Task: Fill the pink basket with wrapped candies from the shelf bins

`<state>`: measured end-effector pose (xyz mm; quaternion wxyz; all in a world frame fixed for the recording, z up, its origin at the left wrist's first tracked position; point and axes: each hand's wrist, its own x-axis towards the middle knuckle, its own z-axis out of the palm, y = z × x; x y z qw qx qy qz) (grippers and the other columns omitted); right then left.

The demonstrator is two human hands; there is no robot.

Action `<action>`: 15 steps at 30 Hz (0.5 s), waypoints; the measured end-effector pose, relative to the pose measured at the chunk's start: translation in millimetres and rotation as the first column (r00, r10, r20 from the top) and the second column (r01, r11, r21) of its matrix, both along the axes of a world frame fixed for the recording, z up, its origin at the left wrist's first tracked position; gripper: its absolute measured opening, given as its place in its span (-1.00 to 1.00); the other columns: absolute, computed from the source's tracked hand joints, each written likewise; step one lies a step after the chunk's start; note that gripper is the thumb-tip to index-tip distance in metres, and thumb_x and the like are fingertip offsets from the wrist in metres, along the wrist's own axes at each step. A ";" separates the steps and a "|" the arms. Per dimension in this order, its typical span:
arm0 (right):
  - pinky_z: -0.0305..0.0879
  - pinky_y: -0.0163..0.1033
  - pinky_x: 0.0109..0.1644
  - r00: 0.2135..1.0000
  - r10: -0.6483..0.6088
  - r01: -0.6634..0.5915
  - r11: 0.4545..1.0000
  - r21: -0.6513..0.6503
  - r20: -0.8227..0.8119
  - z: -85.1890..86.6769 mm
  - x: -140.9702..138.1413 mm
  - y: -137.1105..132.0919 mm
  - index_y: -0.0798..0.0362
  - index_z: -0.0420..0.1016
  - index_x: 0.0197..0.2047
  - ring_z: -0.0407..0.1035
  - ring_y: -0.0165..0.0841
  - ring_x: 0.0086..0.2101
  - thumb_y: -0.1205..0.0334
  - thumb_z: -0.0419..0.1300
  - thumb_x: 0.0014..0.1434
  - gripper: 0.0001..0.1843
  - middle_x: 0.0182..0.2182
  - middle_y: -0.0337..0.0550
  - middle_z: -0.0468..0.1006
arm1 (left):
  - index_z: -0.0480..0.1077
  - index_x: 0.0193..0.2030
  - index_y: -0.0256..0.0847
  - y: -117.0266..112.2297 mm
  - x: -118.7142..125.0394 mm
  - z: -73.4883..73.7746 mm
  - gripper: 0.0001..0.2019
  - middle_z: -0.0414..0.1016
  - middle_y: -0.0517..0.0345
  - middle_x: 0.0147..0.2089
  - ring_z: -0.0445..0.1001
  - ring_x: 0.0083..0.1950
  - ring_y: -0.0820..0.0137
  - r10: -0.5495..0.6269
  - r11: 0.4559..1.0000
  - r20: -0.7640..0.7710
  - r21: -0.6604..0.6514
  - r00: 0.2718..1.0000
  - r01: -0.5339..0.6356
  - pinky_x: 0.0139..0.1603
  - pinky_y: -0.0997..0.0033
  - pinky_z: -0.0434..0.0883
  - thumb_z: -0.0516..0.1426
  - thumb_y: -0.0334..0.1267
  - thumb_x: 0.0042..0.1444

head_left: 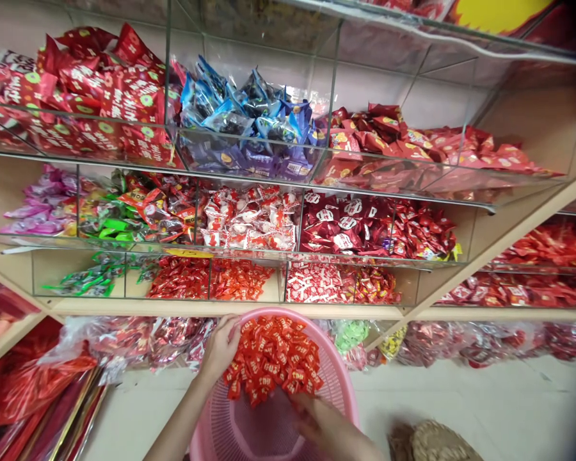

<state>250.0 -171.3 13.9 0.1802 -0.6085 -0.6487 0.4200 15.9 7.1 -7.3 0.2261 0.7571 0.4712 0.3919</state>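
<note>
A pink plastic basket [346, 384] stands below the shelves, tilted a little in my view. Small red-orange wrapped candies [273, 352] are heaped against its far side, and the slotted bottom shows bare nearer to me. My left hand [223, 346] grips the basket's upper left rim, fingers bent over the edge. Inside the basket, my right hand [314, 419] is at the near edge of the candies. Motion smears its fingers, so whether any candy is held does not show.
Glass-fronted shelf compartments [249, 221] hold candies in many wrappers. The bottom row has similar red-orange candies [242, 280]. Clear bags of candy [125, 339] lie beneath the shelf. Red bags and rolled wrapping [43, 397] stand at left, and a woven object [439, 442] is on the floor.
</note>
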 end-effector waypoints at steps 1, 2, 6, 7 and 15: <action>0.33 -0.22 -0.05 0.996 -0.074 0.076 0.996 0.044 -0.045 2.9 3.3 -4.5 -0.09 0.45 0.02 0.44 -0.25 -0.13 0.23 0.09 0.12 -0.62 -0.11 -0.13 0.56 | 0.47 -0.11 -0.18 2.5 -1.6 0.6 -0.72 0.51 0.05 -0.08 0.48 -0.02 0.32 0.006 1.000 0.040 -0.017 0.999 -0.006 0.06 0.27 0.42 0.00 -0.21 0.16; 0.33 -0.20 -0.03 0.984 -0.162 0.169 0.981 0.098 -0.075 3.6 8.0 -8.9 -0.08 0.43 0.04 0.43 -0.24 -0.10 0.17 0.06 0.16 -0.63 -0.10 -0.10 0.55 | 0.48 -0.13 -0.20 5.1 -3.5 1.1 -0.72 0.53 0.04 -0.10 0.49 -0.03 0.31 0.014 0.999 0.081 -0.040 0.997 -0.011 0.06 0.26 0.43 0.01 -0.19 0.14; 0.18 0.00 0.19 0.834 -0.544 0.533 0.754 0.385 -0.090 -12.7 38.3 -23.1 -0.03 0.44 -0.03 0.30 -0.13 0.07 0.01 0.05 0.17 -0.63 0.01 0.00 0.45 | 0.48 -0.15 -0.24 13.4 -8.9 2.3 -0.69 0.57 0.02 -0.12 0.52 -0.07 0.29 0.040 0.984 0.178 -0.180 0.983 -0.007 0.03 0.21 0.45 0.05 -0.14 0.07; 0.13 0.05 0.23 0.775 -0.623 0.600 0.675 0.429 -0.104 -20.1 46.2 -25.5 -0.02 0.42 -0.02 0.26 -0.09 0.10 -0.02 0.07 0.14 -0.60 0.03 0.03 0.43 | 0.48 -0.15 -0.25 14.6 -8.8 2.9 -0.67 0.58 0.00 -0.11 0.53 -0.07 0.28 0.042 0.977 0.185 -0.212 0.982 -0.002 0.04 0.20 0.44 0.07 -0.13 0.05; 0.43 -0.08 -0.03 0.525 -0.774 0.771 0.608 -0.187 -0.354 -53.1 58.8 -35.3 -0.03 0.30 0.05 0.38 -0.11 0.03 -0.17 0.14 0.06 -0.42 0.02 -0.03 0.48 | 0.52 -0.13 -0.19 17.0 -10.5 30.3 -0.55 0.59 0.06 -0.07 0.51 -0.01 0.22 -0.040 0.878 0.219 -0.457 0.975 0.139 0.11 0.18 0.40 0.12 0.09 -0.01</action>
